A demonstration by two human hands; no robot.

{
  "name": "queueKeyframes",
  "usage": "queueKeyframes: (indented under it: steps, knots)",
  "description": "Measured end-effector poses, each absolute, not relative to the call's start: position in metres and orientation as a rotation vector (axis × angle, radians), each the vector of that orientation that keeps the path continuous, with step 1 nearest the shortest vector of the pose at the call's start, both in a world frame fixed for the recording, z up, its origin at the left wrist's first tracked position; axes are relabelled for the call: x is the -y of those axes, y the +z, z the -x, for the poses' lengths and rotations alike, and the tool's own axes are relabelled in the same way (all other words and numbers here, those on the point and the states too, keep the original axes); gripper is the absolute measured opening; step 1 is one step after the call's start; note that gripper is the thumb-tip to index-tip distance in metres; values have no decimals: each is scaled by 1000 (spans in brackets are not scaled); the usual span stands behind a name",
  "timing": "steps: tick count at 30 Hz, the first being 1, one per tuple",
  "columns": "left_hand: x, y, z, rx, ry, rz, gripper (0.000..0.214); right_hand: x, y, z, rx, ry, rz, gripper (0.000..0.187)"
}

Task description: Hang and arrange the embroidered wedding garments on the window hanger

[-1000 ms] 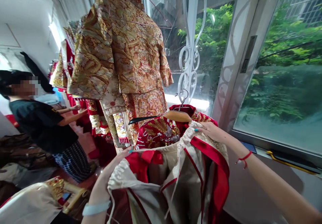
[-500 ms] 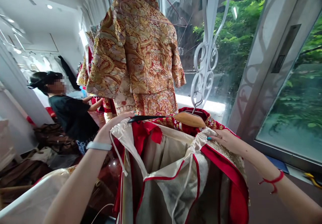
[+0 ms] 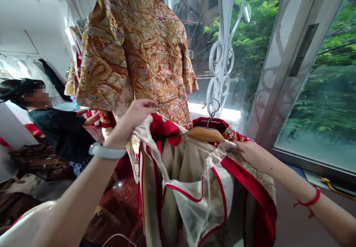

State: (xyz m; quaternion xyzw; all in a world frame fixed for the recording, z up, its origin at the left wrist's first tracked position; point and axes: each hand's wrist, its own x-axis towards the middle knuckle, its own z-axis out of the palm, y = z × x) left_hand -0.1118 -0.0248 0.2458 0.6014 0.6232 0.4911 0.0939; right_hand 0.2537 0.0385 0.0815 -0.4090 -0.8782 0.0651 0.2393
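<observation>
My left hand (image 3: 139, 115) is closed on the left end of the gathered waistband of a cream skirt with red trim (image 3: 191, 202). At the waistband's right end, my right hand (image 3: 244, 152) pinches the fabric beside the tip of a wooden hanger (image 3: 205, 134). The hanger has a metal hook, and its dark left arm runs mostly behind a red fabric piece (image 3: 164, 126). A white drawstring hangs down the skirt's front. Just behind the hanger is a red and gold embroidered garment (image 3: 233, 134), partly hidden by the skirt.
A gold and red brocade jacket (image 3: 155, 47) hangs behind, before a window with white scrolled ironwork (image 3: 219, 62). On the left, a person in a black shirt (image 3: 61, 132) handles other garments. Brown bundles (image 3: 33, 158) lie on the floor, and white fabric (image 3: 25, 224) is at lower left.
My left hand has risen, lifting the waistband's left end, and the hanger's dark arm is now more covered. My right hand keeps its hold. The view has shifted rightward.
</observation>
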Motion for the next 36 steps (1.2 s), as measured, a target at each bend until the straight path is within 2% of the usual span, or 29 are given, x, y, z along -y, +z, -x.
queueKeyframes:
  steps: [7,10,13,16,21,23,26,30,36]
  knots:
    - [66,130,14,-2300,1080,-2128,37,-41,80,-264,2366,-4,1236,30]
    - [66,106,16,-2164,1222,-2044,40,-48,83,-269,2405,-90,1208,29]
    - [55,118,39,-1759,1203,-1862,45,-53,84,-269,2392,-147,1186,29]
    - [41,144,66,-1533,886,-1860,42,-51,85,-266,2371,-166,1202,31]
    - [18,181,98,-1750,282,-2445,35,-44,92,-263,2382,-145,1215,27]
    - [7,187,107,-1818,199,-2595,32,-43,96,-262,2374,-147,1233,27]
    - [-8,185,119,-1632,231,-2658,39,-41,99,-261,2352,-134,1261,27]
    - [-18,164,133,-1349,409,-2373,46,-38,101,-261,2334,-102,1265,25]
    - [-3,134,135,-1459,782,-1944,44,-37,102,-265,2334,-88,1230,20]
